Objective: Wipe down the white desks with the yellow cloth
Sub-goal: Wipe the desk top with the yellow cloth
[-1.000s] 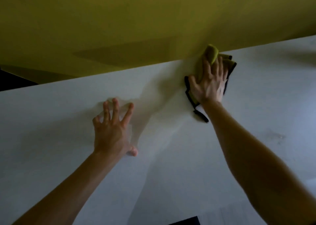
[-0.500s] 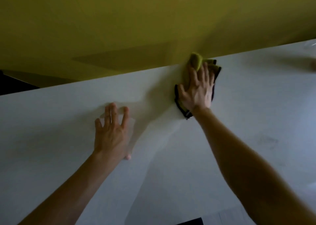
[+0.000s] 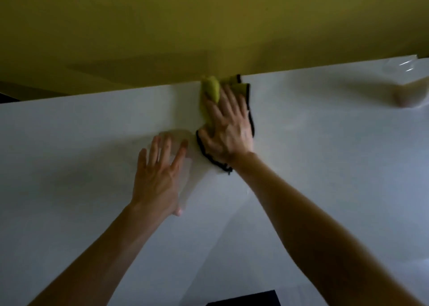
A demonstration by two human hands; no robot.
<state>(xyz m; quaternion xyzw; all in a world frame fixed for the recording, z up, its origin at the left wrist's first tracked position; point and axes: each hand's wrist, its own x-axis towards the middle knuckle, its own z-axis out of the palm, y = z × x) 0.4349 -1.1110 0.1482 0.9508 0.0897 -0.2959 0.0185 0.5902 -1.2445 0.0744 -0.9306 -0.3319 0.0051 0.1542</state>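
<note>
Leftward along the far edge of the white desk (image 3: 325,166) the yellow cloth (image 3: 212,89) has been carried, and is now pressed flat under the spread right hand (image 3: 228,131), just beside the left hand (image 3: 157,180) laid open on the desk, so that strip is judged nearly wiped.

Honestly, nothing readable in this one. No lettering, logo or number shows on the yellow cloth (image 3: 212,89), on the white bench (image 3: 325,147) or on the yellow wall (image 3: 209,27) behind it. The clear thing (image 3: 413,89) at the far right is too blurry to tell if it has any print.
</note>
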